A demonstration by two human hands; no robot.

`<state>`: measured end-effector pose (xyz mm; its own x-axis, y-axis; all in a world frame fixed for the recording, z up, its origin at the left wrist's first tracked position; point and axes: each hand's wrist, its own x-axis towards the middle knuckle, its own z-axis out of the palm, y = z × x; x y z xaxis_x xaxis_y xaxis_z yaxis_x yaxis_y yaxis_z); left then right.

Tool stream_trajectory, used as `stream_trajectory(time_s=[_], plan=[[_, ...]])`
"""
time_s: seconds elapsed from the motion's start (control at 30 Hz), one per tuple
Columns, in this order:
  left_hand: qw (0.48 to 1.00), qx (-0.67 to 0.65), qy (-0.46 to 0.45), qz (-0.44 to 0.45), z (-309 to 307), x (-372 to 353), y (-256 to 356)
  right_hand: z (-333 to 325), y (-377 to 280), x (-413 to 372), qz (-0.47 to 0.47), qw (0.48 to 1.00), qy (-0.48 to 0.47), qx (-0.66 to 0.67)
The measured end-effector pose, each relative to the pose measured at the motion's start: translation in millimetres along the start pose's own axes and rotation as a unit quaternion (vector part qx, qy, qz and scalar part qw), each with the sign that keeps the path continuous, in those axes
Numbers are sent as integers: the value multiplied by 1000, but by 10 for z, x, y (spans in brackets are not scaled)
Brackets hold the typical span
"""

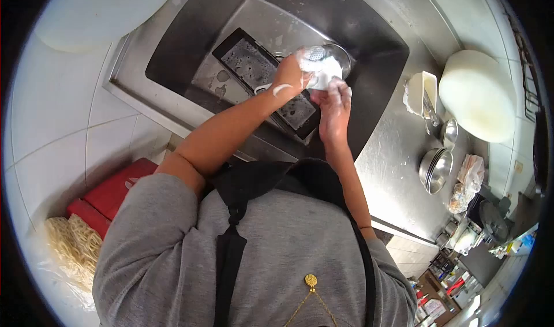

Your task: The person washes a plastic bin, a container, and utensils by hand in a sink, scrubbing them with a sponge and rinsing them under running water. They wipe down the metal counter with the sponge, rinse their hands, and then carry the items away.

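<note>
Over the sink (375, 87), my left hand (290, 75) is closed at the side of a thing thick with white foam (328, 76). A grey, mesh-like patch (315, 53) shows above its fingers; I cannot tell what kind of thing it is. From the right, my right hand (333, 110) has its soapy fingers curled against the same foamy thing. Suds streak my left wrist. Below the hands a long black tray (242, 58), wet with bubbles, lies slantwise on the sink floor. A round steel rim (345, 58) shows just behind the foam.
On the steel counter (378, 177) to the right stand a white tub (426, 90) with utensils, steel bowls (437, 171) and a plastic bag (470, 174). A large round white board (478, 96) leans by the wall. A red case (112, 197) sits at lower left.
</note>
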<state>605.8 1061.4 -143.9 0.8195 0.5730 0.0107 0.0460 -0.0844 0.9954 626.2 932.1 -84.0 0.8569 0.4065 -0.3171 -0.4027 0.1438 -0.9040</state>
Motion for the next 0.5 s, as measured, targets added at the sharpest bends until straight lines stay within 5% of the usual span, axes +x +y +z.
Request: stream_trajectory(time_s=[0.07, 0.17, 0.27, 0.3, 0.33, 0.37, 0.43, 0.5], plan=[[996, 81, 26, 37, 74, -13, 124, 15, -51, 150, -26, 989, 21, 142], [981, 177, 0, -77, 317, -23, 117, -29, -73, 308, -114, 975, 70, 179], [984, 129, -121, 6, 291, -213, 388, -150, -301, 399, -108, 960, 104, 235], [979, -8, -170, -110, 338, -278, 168, -198, -408, 428, -107, 954, 92, 264], [964, -10, -239, -118, 123, -377, 718, -293, -512, 499, -118, 950, 80, 278], [974, -22, -226, -6, 52, -516, 692, -397, -590, 527, -125, 946, 71, 290], [942, -143, -261, -157, 5, -589, 701, -437, -636, 553, -120, 948, 54, 289], [957, -104, -261, -67, 62, -478, 523, -404, -578, 531, -108, 951, 39, 286]])
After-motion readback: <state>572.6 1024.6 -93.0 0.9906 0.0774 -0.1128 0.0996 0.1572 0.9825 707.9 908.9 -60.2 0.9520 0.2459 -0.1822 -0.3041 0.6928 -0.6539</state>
